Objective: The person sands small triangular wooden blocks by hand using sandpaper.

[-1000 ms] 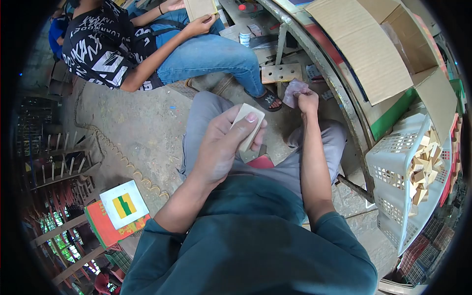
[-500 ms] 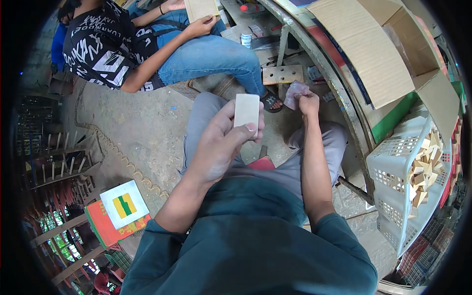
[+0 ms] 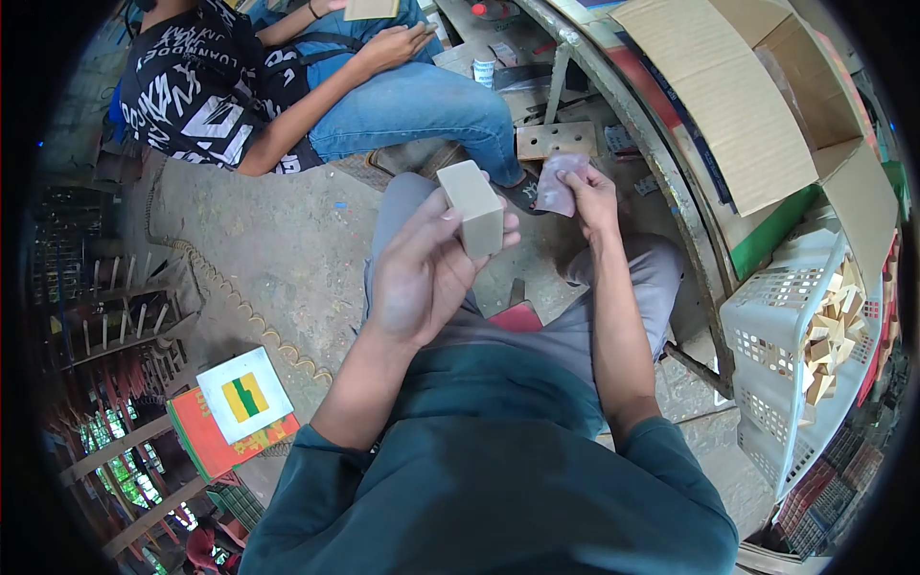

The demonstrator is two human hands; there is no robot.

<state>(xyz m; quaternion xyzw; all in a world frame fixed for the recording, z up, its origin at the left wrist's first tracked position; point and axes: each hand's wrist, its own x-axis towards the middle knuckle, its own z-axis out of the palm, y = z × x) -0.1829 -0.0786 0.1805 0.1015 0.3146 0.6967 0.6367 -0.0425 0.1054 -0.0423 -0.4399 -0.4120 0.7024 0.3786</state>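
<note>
Our left hand (image 3: 417,278) grips a pale wooden block (image 3: 474,206), fingers (image 3: 426,230) and thumb clasped round its lower end, so that it stands tilted above our grey-trousered lap; just right of the block our right hand (image 3: 589,196) pinches a pinkish scrap (image 3: 556,184), fingers closed on its edge, scrap and block near but not touching; beyond the block a drilled wooden plate (image 3: 556,140) lies on the floor; up and left of the block sits another person in a black printed shirt (image 3: 192,81) and blue jeans (image 3: 412,105), one hand (image 3: 393,43) resting on the thigh; far right of the block a white basket (image 3: 767,316) holds small wooden pieces (image 3: 834,326), beneath an open cardboard box (image 3: 738,105); well below and left of the block lies a white board (image 3: 244,395) with a yellow and green mark.
</note>
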